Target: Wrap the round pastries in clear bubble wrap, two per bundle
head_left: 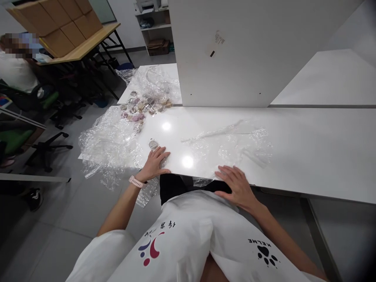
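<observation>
My left hand [154,163] rests on the front edge of the white table [308,152], fingers apart and nothing held. Just beyond its fingertips lies a small greyish round item [153,144], its kind too small to make out. My right hand [235,184] lies flat at the same edge, fingers spread, touching or close to the near side of a clear plastic sheet [226,145] spread on the tabletop. A large heap of crumpled clear plastic wrap [111,145] lies left of my left hand and hangs over the table's end.
Small wrapped purple, gold and grey pieces [141,109] lie in a pile at the back left, near more plastic wrap [155,80]. A white upright panel [229,58] rises behind the table. Further left, a person [17,70] sits by a wooden table [85,49] with cardboard boxes [61,27].
</observation>
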Action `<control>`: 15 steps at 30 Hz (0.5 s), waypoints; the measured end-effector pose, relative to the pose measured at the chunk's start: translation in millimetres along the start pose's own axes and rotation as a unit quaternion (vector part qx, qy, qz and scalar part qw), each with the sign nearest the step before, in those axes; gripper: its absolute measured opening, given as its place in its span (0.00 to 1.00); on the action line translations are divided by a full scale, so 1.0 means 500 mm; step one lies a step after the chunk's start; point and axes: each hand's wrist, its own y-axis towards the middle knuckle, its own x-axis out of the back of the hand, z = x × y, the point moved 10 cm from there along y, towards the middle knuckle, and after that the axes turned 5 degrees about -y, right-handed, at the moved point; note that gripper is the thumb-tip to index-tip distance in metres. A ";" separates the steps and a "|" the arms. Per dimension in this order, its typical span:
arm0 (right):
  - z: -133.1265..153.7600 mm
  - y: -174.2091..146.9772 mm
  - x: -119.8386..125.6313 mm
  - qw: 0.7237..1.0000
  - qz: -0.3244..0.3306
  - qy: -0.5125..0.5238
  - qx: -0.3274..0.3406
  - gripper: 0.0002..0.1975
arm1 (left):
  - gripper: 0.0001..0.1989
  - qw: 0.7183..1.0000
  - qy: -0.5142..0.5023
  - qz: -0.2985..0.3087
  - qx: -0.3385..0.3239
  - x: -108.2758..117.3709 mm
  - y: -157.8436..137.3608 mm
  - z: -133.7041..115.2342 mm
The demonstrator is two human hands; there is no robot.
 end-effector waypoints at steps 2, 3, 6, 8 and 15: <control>0.018 -0.017 -0.026 1.000 0.020 -0.001 -0.003 0.27 | 0.31 0.999 -0.007 -0.039 -0.015 0.020 -0.013 -0.009; 0.016 -0.021 -0.035 1.000 0.019 -0.004 -0.014 0.26 | 0.27 0.998 0.001 -0.064 -0.009 0.030 -0.015 -0.011; 0.004 -0.019 -0.046 0.999 0.000 -0.008 -0.044 0.25 | 0.26 0.990 0.063 -0.124 0.036 0.054 -0.012 -0.010; 0.001 -0.014 -0.046 0.999 -0.009 -0.011 -0.052 0.25 | 0.34 0.983 0.104 -0.140 0.063 0.065 -0.001 -0.003; 0.006 -0.008 -0.042 0.998 -0.014 -0.025 -0.062 0.22 | 0.46 0.988 0.051 -0.071 0.127 0.051 0.058 0.076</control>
